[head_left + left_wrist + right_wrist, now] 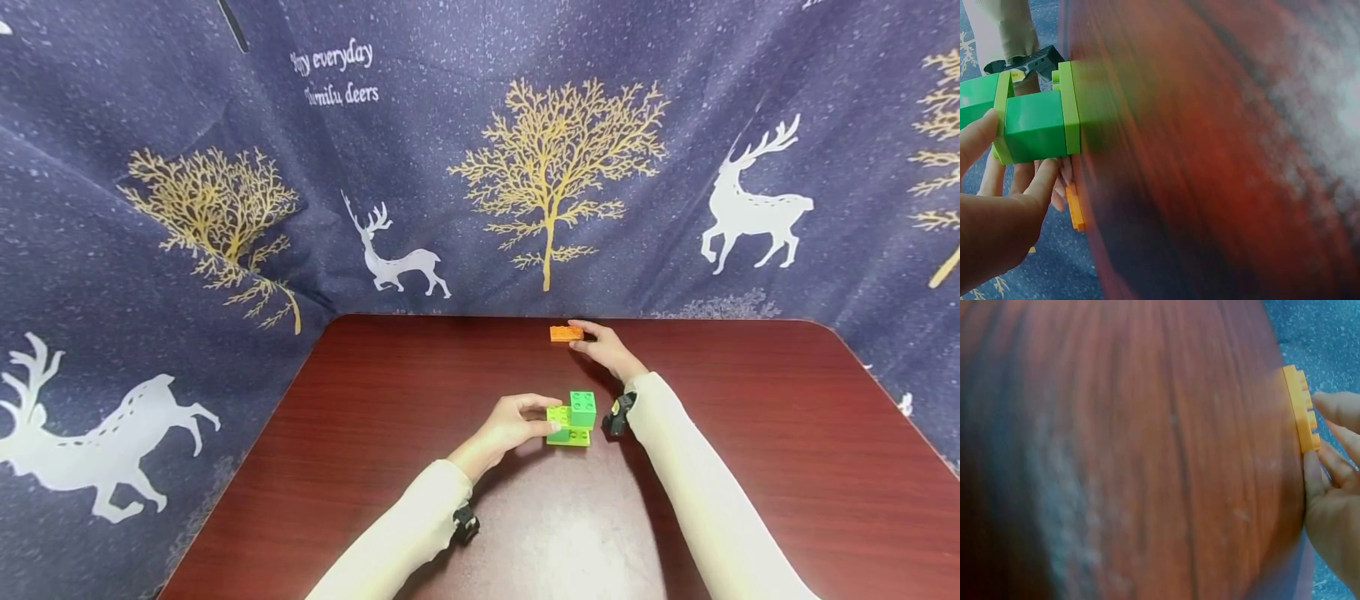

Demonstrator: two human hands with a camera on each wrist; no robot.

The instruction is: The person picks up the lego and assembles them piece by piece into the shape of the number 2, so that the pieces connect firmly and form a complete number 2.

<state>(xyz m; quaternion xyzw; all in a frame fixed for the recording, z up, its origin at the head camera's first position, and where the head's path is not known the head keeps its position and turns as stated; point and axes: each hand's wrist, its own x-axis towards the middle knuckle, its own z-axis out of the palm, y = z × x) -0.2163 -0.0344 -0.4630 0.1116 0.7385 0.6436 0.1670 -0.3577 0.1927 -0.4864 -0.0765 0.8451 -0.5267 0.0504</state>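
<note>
In the head view, my left hand grips a stack of toy bricks from its left side. The stack has a bright green brick on top at the right, lime plates and another green brick between the plates. In the left wrist view the thumb and fingers lie along the stack's sides. Farther back, my right hand holds the right end of a thin orange brick between thumb and fingers. Studs line one side of this orange piece in the right wrist view, with the thumb at its near end.
Both hands are over a dark red wooden table with a glossy reflection near the front. A blue cloth with deer and tree prints hangs behind its far edge. Black wrist cameras sit on both white sleeves.
</note>
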